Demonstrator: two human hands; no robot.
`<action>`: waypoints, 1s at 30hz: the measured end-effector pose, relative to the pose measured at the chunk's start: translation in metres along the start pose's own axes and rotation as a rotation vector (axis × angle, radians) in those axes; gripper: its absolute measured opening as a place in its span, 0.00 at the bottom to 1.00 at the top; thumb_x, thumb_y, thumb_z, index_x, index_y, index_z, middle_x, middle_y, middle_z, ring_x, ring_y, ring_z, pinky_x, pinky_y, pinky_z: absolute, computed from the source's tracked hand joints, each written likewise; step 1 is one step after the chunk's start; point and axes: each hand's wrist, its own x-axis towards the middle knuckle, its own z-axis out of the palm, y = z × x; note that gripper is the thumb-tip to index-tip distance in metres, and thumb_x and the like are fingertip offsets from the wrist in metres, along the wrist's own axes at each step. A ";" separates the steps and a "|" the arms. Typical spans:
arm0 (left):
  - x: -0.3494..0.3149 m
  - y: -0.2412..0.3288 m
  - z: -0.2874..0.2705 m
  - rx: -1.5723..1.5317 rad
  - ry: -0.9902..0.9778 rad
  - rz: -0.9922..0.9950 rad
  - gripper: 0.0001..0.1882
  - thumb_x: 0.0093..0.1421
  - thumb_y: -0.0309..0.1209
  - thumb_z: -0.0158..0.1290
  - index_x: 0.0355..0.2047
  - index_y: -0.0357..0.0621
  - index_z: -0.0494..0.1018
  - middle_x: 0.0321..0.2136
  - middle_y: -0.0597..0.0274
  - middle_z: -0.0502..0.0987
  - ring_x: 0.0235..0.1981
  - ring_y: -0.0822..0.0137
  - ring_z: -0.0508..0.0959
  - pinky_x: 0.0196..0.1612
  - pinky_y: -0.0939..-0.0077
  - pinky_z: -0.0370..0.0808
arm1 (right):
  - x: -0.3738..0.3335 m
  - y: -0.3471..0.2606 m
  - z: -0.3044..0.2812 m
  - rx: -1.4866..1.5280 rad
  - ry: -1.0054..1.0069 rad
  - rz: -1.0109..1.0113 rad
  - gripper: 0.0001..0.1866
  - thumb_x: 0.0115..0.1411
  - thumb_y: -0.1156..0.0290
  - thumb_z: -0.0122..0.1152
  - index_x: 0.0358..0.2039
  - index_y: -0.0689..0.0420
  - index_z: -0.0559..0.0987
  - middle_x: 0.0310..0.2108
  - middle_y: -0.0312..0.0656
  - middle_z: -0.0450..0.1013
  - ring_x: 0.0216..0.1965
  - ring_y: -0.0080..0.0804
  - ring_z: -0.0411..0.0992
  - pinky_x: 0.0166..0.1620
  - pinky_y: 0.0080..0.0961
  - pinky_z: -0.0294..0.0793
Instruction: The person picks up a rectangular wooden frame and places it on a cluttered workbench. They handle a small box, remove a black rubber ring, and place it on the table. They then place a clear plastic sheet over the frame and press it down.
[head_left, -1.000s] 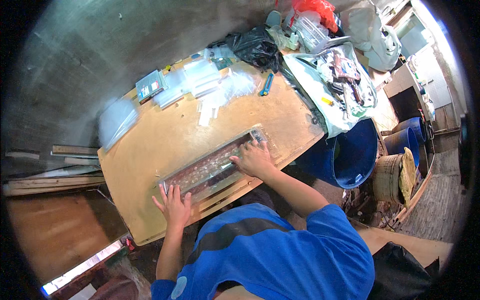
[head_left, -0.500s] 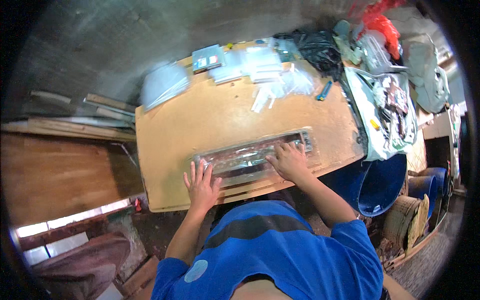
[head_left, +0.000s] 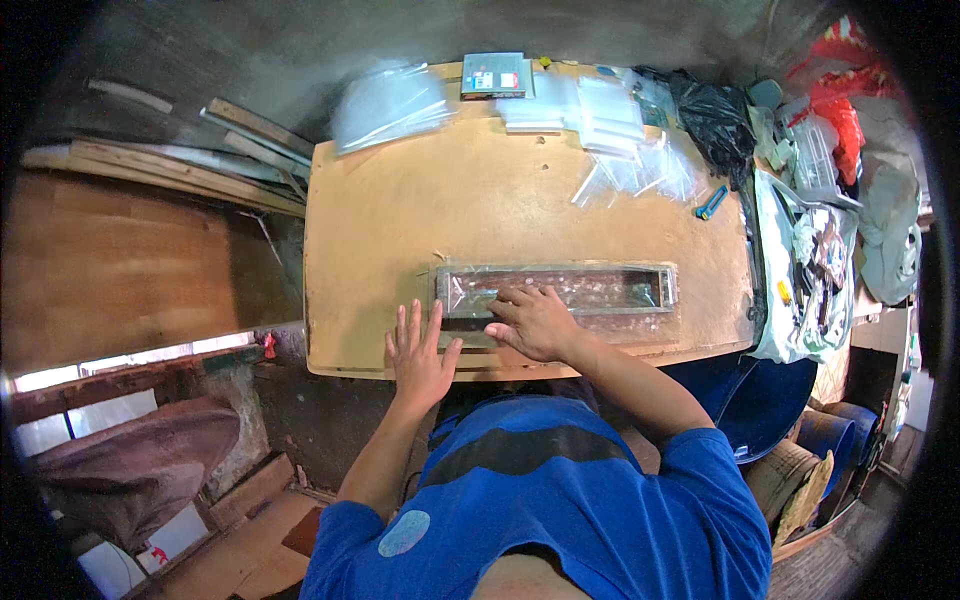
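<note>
A long, narrow rectangular frame (head_left: 560, 270) with clear plastic across it is set at the table's near edge. Through the plastic, dark reddish-brown material shows. My right hand (head_left: 540, 325) rests palm down over the left half of the frame, its fingers loosely extended and pointing left, with nothing visible gripped. My left hand (head_left: 420, 360) is spread at the frame's left end, fingers pointing away from me and thumb toward the frame. Whether its fingertips touch the frame, I cannot tell.
Clear plastic sheets (head_left: 390, 108) lie at the table's far left, with more plastic bags (head_left: 610, 115) along the back beside a flat box (head_left: 493, 75). A blue cutter knife (head_left: 712, 203) lies right. Beyond are a black bag (head_left: 710, 125), a white sack (head_left: 775, 290) and blue barrels (head_left: 750, 400).
My right hand has moved from the frame's right part toward its left end. My left hand stays by the left end, spread open. The whole view has shifted.
</note>
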 end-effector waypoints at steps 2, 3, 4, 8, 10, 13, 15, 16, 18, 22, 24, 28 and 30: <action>0.000 -0.002 0.000 -0.025 0.005 0.003 0.37 0.67 0.50 0.48 0.72 0.51 0.54 0.71 0.42 0.50 0.73 0.40 0.45 0.67 0.31 0.44 | 0.008 -0.002 0.002 -0.029 -0.041 0.019 0.32 0.69 0.39 0.40 0.52 0.51 0.79 0.59 0.46 0.70 0.60 0.49 0.67 0.59 0.51 0.63; 0.001 -0.004 0.001 -0.027 0.007 0.008 0.37 0.67 0.50 0.48 0.72 0.51 0.54 0.71 0.42 0.50 0.73 0.40 0.45 0.67 0.31 0.44 | 0.011 -0.003 0.002 -0.012 -0.040 -0.004 0.32 0.69 0.39 0.40 0.52 0.51 0.79 0.58 0.46 0.71 0.60 0.49 0.67 0.59 0.51 0.63; 0.001 -0.005 0.001 -0.029 0.017 0.011 0.37 0.66 0.49 0.49 0.72 0.52 0.54 0.71 0.43 0.50 0.73 0.40 0.46 0.67 0.31 0.46 | 0.014 -0.005 0.002 -0.003 -0.035 -0.021 0.31 0.69 0.39 0.40 0.52 0.51 0.79 0.58 0.46 0.71 0.60 0.49 0.67 0.60 0.51 0.63; 0.002 -0.008 0.004 -0.033 0.050 0.036 0.38 0.65 0.48 0.50 0.72 0.54 0.53 0.72 0.44 0.50 0.72 0.40 0.48 0.67 0.34 0.48 | 0.027 -0.010 0.002 0.025 -0.051 -0.064 0.31 0.69 0.40 0.40 0.52 0.50 0.79 0.57 0.46 0.71 0.60 0.48 0.66 0.61 0.50 0.63; 0.003 -0.010 0.004 -0.044 0.060 0.051 0.38 0.65 0.48 0.50 0.72 0.54 0.53 0.71 0.44 0.51 0.72 0.40 0.49 0.67 0.35 0.48 | 0.032 -0.011 0.002 0.004 -0.074 -0.050 0.31 0.69 0.39 0.40 0.52 0.50 0.80 0.57 0.46 0.71 0.61 0.48 0.65 0.61 0.50 0.63; 0.004 -0.012 0.005 -0.048 0.055 0.058 0.38 0.66 0.48 0.49 0.72 0.53 0.53 0.71 0.43 0.51 0.72 0.40 0.49 0.67 0.37 0.49 | 0.039 -0.014 0.003 -0.003 -0.095 -0.057 0.32 0.69 0.39 0.39 0.51 0.50 0.80 0.59 0.46 0.71 0.61 0.48 0.65 0.61 0.49 0.63; 0.005 -0.012 0.007 -0.043 0.046 0.052 0.37 0.66 0.48 0.49 0.72 0.52 0.53 0.71 0.43 0.51 0.72 0.40 0.50 0.66 0.37 0.49 | 0.042 -0.016 0.005 0.005 -0.081 -0.086 0.32 0.69 0.38 0.39 0.51 0.49 0.81 0.60 0.46 0.70 0.61 0.49 0.65 0.61 0.49 0.63; 0.005 -0.013 0.007 -0.056 0.052 0.058 0.37 0.66 0.48 0.48 0.72 0.52 0.53 0.71 0.43 0.51 0.72 0.39 0.50 0.66 0.37 0.49 | 0.045 -0.017 0.006 0.011 -0.062 -0.110 0.32 0.69 0.38 0.39 0.52 0.49 0.81 0.60 0.46 0.70 0.61 0.49 0.65 0.61 0.49 0.63; 0.006 -0.014 0.008 -0.075 0.071 0.077 0.37 0.66 0.48 0.48 0.72 0.51 0.53 0.71 0.42 0.52 0.71 0.39 0.51 0.66 0.38 0.49 | 0.048 -0.019 0.008 0.004 -0.079 -0.108 0.33 0.69 0.38 0.39 0.53 0.49 0.80 0.61 0.46 0.69 0.61 0.50 0.65 0.61 0.49 0.64; 0.006 -0.016 0.010 -0.090 0.075 0.084 0.37 0.67 0.50 0.46 0.72 0.52 0.53 0.70 0.41 0.52 0.71 0.39 0.51 0.66 0.38 0.48 | 0.052 -0.021 0.010 -0.008 -0.143 -0.065 0.33 0.68 0.37 0.38 0.55 0.49 0.79 0.62 0.47 0.67 0.61 0.51 0.64 0.61 0.49 0.65; 0.005 -0.018 0.010 -0.102 0.081 0.081 0.37 0.67 0.51 0.45 0.72 0.52 0.53 0.70 0.40 0.53 0.71 0.38 0.52 0.66 0.38 0.48 | 0.053 -0.021 0.011 0.007 -0.137 -0.084 0.33 0.68 0.37 0.38 0.55 0.49 0.79 0.63 0.48 0.67 0.62 0.51 0.64 0.61 0.50 0.65; 0.005 -0.018 0.009 -0.125 0.072 0.070 0.36 0.67 0.50 0.46 0.72 0.52 0.54 0.70 0.40 0.53 0.71 0.39 0.52 0.66 0.38 0.48 | 0.057 -0.022 0.013 0.014 -0.124 -0.089 0.34 0.68 0.37 0.39 0.55 0.50 0.79 0.63 0.47 0.67 0.62 0.51 0.63 0.62 0.53 0.64; 0.005 -0.018 0.009 -0.132 0.091 0.075 0.36 0.66 0.48 0.48 0.71 0.49 0.57 0.69 0.39 0.55 0.71 0.39 0.52 0.67 0.38 0.47 | 0.058 -0.023 0.014 0.002 -0.135 -0.077 0.34 0.68 0.37 0.39 0.54 0.50 0.79 0.63 0.47 0.67 0.63 0.51 0.63 0.62 0.53 0.63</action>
